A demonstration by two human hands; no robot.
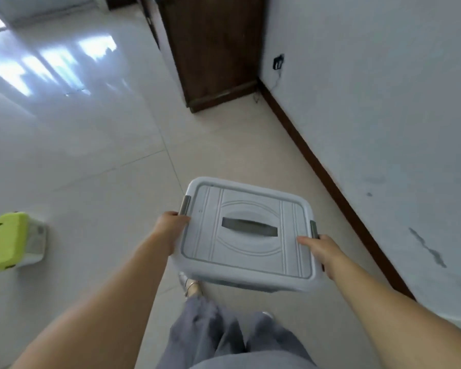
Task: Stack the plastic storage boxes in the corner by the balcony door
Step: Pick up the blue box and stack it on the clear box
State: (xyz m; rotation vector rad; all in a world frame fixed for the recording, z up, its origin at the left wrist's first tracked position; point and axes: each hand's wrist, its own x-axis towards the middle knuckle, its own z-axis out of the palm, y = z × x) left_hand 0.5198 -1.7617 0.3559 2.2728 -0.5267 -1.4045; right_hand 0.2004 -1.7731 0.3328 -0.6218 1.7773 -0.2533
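Mid-carry. Pale grey rectangular plastic storage box with clip-on lid (246, 235) held off the floor, in front of the body, above grey trouser legs (224, 339) and a sandalled foot (190, 284).

Left hand (171, 227) curled round the box's left edge just below the grey side latch (184, 205); thumb on top of the lid rim, fingers hidden underneath. Right hand (320, 249) gripping the right edge beside the other latch (314, 229), thumb lying along the lid, fingers out of sight below. Dark recessed handle (249, 227) in the lid centre unused.

Second box with lime-green lid and translucent body (11, 241) resting on the pale tiled floor (104, 155), well apart to the left. White wall with dark skirting (317, 161) running along the right; dark wooden door (213, 49) ahead. Corner by the balcony door not identifiable from here.

Advice for the carry: keep lid level, weight shared evenly between hands, grip under the rim rather than on the latches, which would probably pop open. Box blocks the view of the feet, so short steps. On arrival, lower squarely, edges aligned with whatever sits beneath, release only once seated flat.
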